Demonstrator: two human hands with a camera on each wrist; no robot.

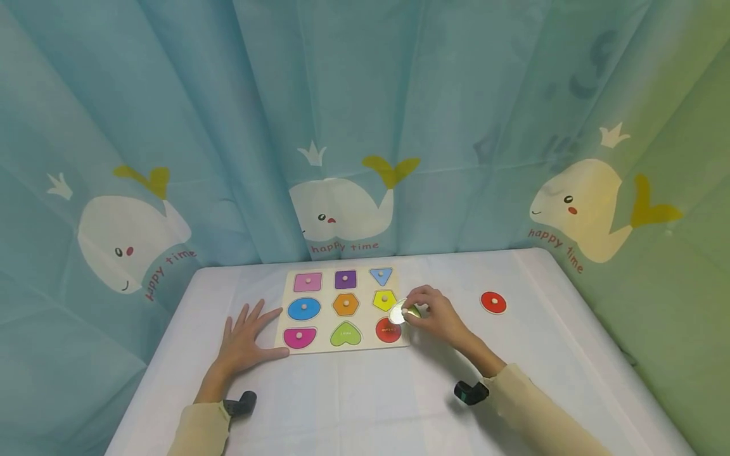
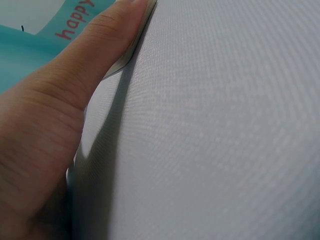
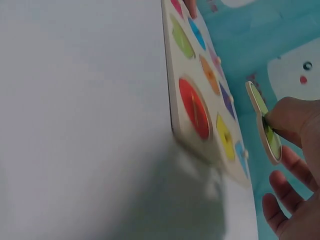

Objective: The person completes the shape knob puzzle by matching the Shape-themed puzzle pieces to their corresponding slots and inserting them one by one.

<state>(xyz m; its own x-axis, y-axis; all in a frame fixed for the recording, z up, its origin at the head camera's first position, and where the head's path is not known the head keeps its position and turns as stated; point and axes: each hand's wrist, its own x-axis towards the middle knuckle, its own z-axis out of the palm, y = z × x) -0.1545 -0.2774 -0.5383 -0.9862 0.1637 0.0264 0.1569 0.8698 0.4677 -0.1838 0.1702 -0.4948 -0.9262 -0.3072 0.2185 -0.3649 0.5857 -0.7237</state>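
Note:
The pale wooden shape puzzle board (image 1: 365, 346) lies flat on the table. Beside its left edge rests my left hand (image 1: 245, 339), fingers spread, with forefinger and thumb at the edge; the left wrist view shows the thumb (image 2: 100, 37) along the board's corner. My right hand (image 1: 439, 316) pinches the green heart puzzle piece (image 3: 258, 100) between thumb and forefinger, raised over the board's right side and tilted. The green heart recess (image 1: 346, 334) and red circle recess (image 1: 388, 330) show no knobs. The red circle puzzle piece (image 1: 493, 303) lies on the table, right of my right hand.
Knobbed pieces sit in the board, among them an orange hexagon (image 1: 345, 304), a blue oval (image 1: 304, 309) and a yellow pentagon (image 1: 384, 300). A white cloth covers the table (image 1: 365, 405). A blue curtain (image 1: 353, 82) printed with whales hangs behind and at both sides.

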